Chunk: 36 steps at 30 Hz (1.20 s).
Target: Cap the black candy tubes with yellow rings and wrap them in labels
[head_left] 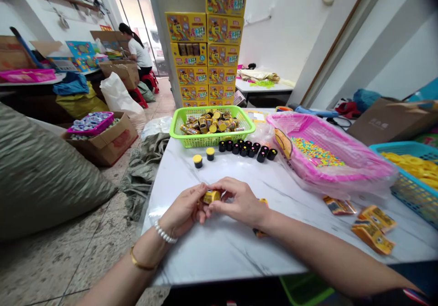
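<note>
**A:** We're at the marble-top table, near edge. Both forearms reach in from the front, elbows apart, and the left hand and right hand almost meet, curled in narrow.

**B:** Are they holding something?

**A:** Yes, a small yellow tube, pinched between the fingertips of both hands, just above the tabletop.

**B:** Anything on that left arm?

**A:** A pearl bracelet at the wrist and a gold bangle farther up.

**B:** What about the baskets?

**A:** At the table's far edge, a green plastic basket heaped with capped tubes. Beside it, a pink basket in clear plastic, full of multicoloured beads. At the table's right end, a teal basket of yellow caps.

**B:** Anything loose?

**A:** Mid-table, a cluster of black-capped tubes and two yellow-topped ones. Near the right edge, foil packets.
</note>
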Tool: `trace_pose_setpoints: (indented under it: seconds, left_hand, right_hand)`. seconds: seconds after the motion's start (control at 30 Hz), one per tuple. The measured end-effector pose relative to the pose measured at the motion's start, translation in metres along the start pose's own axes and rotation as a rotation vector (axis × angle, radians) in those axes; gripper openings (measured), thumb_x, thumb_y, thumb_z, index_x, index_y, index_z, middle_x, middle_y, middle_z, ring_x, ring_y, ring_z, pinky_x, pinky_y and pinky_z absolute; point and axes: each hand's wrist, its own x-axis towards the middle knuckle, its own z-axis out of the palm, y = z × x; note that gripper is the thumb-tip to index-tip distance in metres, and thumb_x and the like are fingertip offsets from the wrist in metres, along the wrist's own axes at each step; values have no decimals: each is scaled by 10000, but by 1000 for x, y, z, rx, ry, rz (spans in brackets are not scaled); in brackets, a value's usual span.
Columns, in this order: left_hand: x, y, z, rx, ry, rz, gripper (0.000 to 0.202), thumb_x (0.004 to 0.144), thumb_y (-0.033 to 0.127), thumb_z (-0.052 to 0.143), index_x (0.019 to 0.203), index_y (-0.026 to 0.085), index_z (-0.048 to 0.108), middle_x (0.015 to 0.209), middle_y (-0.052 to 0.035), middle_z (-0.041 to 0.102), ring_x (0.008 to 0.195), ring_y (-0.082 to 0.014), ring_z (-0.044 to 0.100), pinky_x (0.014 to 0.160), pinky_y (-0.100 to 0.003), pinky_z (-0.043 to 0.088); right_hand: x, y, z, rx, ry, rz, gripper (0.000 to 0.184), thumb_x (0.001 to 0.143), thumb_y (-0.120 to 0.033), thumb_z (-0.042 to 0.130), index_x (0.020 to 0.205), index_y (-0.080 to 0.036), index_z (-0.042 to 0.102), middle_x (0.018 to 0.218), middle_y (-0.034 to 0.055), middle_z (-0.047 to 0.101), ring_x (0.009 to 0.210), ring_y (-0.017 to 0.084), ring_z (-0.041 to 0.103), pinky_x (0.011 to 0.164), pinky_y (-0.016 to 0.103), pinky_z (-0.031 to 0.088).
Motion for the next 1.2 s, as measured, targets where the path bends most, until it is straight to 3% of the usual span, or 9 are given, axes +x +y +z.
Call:
trace_pose_setpoints:
  seconds: [0.07,0.23,0.37,0.5,0.7,0.77,0.93,1.1,1.2]
  left_hand:
    - [-3,-1,1,24,-6,16,362,808,429,718,938,117,590,624,-11,634,447,-88,594,370,-133,453]
    - [-6,-4,0,158,15,0,498,779,365,729,1151,160,469,698,-11,663,452,-132,637,358,-174,466]
    - [-5,-1,-3,212,56,59,615,775,418,710,1246,188,389,790,-33,683,475,-143,651,370,-198,480]
    - [-6,5,-7,262,128,164,498,781,573,653,1035,179,485,746,-14,649,409,-108,597,330,-179,421]
    - [-1,4,-19,222,159,250,547,682,656,706,835,198,449,648,16,633,359,-90,548,299,-164,381]
    - [2,1,-23,197,164,230,560,667,667,714,821,197,452,606,21,624,349,-95,542,289,-163,371]
    - [1,4,-24,-59,137,256,519,738,650,671,863,169,520,615,0,625,365,-87,547,291,-142,347]
    - [-6,13,-21,-229,98,321,462,767,575,696,960,176,565,636,5,628,328,-35,467,291,-113,280]
    - [-2,14,-23,-164,136,274,507,746,585,708,1004,179,547,662,-1,642,334,-45,477,285,-122,275]
  right_hand:
    - [-1,3,3,-67,-20,48,305,783,-180,666,1085,-179,709,902,56,677,753,140,633,670,259,539]
    - [5,13,6,-233,-94,-44,420,814,-83,524,1208,-164,645,971,86,684,878,176,643,801,309,533]
    - [26,1,-5,-301,-225,-67,405,831,-74,471,1189,-147,646,1042,120,684,945,202,645,871,351,521]
    - [41,-21,-8,-271,-311,-118,387,842,-115,514,1210,-156,624,992,102,689,873,185,645,826,318,526]
    - [43,-27,1,-37,-310,-155,504,738,19,483,1146,-220,657,997,44,677,856,140,645,750,236,525]
    - [44,-27,2,29,-302,-112,507,736,-12,541,1181,-227,652,1072,61,647,904,154,643,756,242,541]
    - [52,-28,9,129,-197,59,193,827,-207,634,978,-213,754,954,57,614,820,154,642,712,266,548]
    - [70,-20,18,550,-264,271,429,745,-411,743,1081,-145,714,817,60,684,653,128,663,636,258,543]
    - [95,-22,11,347,-294,302,375,780,-447,679,935,-111,741,689,48,689,544,116,632,533,235,530]
